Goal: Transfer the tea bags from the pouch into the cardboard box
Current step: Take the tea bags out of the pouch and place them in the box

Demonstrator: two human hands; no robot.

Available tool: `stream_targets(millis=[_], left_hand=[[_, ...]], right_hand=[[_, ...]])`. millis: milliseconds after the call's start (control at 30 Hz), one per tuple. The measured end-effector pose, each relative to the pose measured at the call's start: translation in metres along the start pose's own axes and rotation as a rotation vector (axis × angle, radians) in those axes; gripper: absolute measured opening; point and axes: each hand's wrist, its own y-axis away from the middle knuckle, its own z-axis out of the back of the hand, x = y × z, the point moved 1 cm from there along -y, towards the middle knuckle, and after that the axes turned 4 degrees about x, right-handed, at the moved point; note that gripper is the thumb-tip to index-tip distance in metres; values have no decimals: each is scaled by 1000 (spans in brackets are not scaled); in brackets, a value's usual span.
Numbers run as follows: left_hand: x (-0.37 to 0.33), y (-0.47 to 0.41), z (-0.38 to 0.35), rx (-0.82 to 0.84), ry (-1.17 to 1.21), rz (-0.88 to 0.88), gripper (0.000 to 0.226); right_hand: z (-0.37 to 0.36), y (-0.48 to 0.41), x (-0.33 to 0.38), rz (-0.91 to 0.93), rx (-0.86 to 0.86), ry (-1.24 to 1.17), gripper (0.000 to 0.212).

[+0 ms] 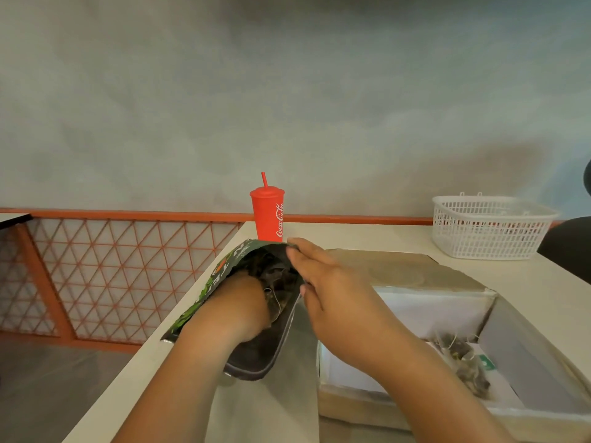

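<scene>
Dark printed pouch [252,356] is gaping; right hand [329,282] is pinching its upper rim; left hand [240,303] is reaching inside, its grip impossible to tell.

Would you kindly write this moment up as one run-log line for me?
step: emptying pouch | left hand: inside pouch, fingers hidden | right hand: holds pouch rim open | cardboard box: some tea bags inside

Wall [287,91]: pale grey-green, mottled, softly lit. Desk [367,235]: cream top, back edge near the wall. Past its left edge, an orange rail [128,215] tops an orange lattice screen [112,266] with pale panels. Floor [48,378]: grey, slightly glossy.
</scene>
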Motion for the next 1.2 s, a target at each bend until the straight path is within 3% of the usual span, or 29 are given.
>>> stream_targets(millis=[100, 267, 533, 733, 933, 1100, 1200], left_hand=[[-2, 14, 16, -59, 40, -76, 24], [5, 58, 48, 9, 199, -270, 16], [23, 90, 79, -282, 668, -407, 35], [22, 86, 79, -379, 831, -466, 38], [15, 78, 73, -388, 896, -499, 35], [7, 70, 66, -415, 902, -490, 24], [1, 68, 62, -373, 886, -520, 20]], right_hand=[[0, 0, -1, -10, 1, -8, 57], [1, -1, -5, -36, -26, -41, 58], [-1, -1, -8, -8, -92, -29, 52], [-7, 0, -7, -15, 61, -108, 37], [7, 5, -4, -213, 244, -714, 38], [22, 9, -9, -256, 231, -1270, 31], [30, 11, -11, -251, 164, -1390, 14]])
